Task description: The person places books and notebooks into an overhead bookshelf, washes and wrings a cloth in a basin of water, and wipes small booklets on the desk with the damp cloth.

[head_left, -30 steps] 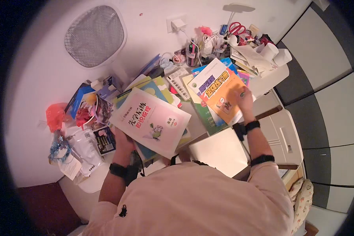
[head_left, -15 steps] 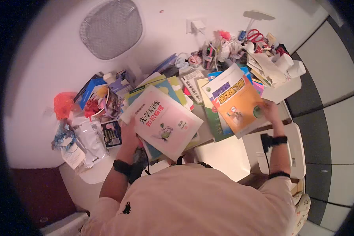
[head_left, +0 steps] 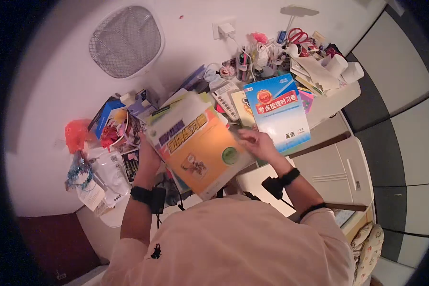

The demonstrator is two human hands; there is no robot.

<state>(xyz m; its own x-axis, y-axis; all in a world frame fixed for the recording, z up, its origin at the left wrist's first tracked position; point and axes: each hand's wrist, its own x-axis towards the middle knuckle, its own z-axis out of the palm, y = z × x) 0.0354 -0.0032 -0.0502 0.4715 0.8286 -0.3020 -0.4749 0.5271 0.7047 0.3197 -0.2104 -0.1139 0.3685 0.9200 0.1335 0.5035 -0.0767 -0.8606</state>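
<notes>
An orange workbook (head_left: 202,152), slightly blurred, lies over a stack of books in front of me. My left hand (head_left: 149,156) is closed on the left edge of that stack, its fingers partly hidden underneath. At the orange workbook's right edge, my right hand (head_left: 261,144) has its fingers closed on the cover's border. Just right of that hand, a blue workbook (head_left: 283,117) with a red title band rests on other books. A yellow-green book (head_left: 195,98) sticks out behind the orange one.
Pens in a holder (head_left: 243,66), red-handled scissors (head_left: 298,35) and papers (head_left: 314,71) crowd the desk's back. On the left are a blue box (head_left: 110,114), a white plastic package (head_left: 110,175) and a red plastic bag (head_left: 77,135). A mesh panel (head_left: 125,42) stands against the wall.
My right hand has brought the orange workbook leftward onto the stack, covering the white-and-pink book. The blue workbook beneath it is now exposed. My left hand stays at the stack.
</notes>
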